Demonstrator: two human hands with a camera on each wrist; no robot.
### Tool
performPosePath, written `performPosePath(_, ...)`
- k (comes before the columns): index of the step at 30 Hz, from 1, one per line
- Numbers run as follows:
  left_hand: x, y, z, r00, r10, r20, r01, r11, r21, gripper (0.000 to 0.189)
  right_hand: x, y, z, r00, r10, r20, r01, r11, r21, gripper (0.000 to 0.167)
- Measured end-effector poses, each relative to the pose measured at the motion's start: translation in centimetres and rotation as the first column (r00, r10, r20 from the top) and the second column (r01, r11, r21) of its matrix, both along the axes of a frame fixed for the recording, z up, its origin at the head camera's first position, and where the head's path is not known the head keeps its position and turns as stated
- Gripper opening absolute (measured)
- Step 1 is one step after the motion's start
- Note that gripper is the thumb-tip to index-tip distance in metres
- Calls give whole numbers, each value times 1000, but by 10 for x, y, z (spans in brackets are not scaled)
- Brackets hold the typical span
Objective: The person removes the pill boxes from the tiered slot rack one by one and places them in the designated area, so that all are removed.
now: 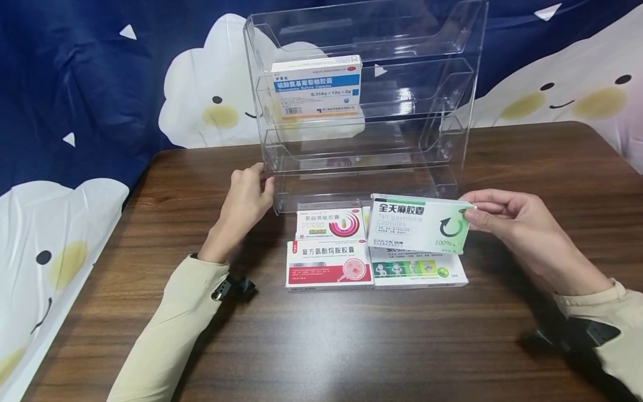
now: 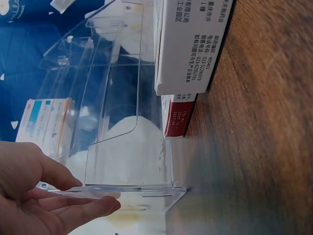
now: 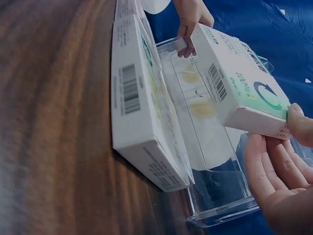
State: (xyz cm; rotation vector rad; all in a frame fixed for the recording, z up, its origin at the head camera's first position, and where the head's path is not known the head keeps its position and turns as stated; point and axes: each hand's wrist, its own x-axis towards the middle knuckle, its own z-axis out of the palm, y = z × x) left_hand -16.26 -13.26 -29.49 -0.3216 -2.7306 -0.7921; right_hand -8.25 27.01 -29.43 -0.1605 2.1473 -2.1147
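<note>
My right hand pinches one end of a white-and-green medicine box, thumb on its front and fingers behind. The box is raised over the boxes on the table and tilts slightly. At the lower left side of a clear plastic tiered rack, my left hand holds the side panel, with the thumb on one face and fingers on the other. A blue-and-white medicine box stands upright in the rack's left part, its orange lower edge showing.
In front of the rack lie a red-and-white box, a white box with pink arcs and a white box with a green strip. Part of another box behind is hidden. A blue cloud-print cloth hangs behind the wooden table.
</note>
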Motion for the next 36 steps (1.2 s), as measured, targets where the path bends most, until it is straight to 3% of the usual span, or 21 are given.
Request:
performPosePath(4, 1, 1, 1, 1000, -4, 1, 4, 1000, 3, 17, 7, 4, -3, 999, 25, 38, -25, 1000, 8, 22)
performPosePath(11, 1, 3, 4, 1000, -12, 1, 12, 1000, 19, 17, 20, 16, -10, 987, 138, 78, -138, 990, -12, 27)
performPosePath(20, 1, 4, 5, 1000, -13, 14, 13, 1000, 20, 18, 46, 22, -22, 980, 164, 113, -181, 971, 156, 27)
performPosePath(32, 2, 3, 3, 1000, 4, 25, -4, 1000, 4, 19, 71, 18, -37, 948, 274, 161, -303, 933, 193, 29)
performPosePath(36, 1, 2, 2, 1000, 7, 21, -7, 1000, 3, 19, 73, 17, -38, 957, 247, 155, -279, 928, 245, 24)
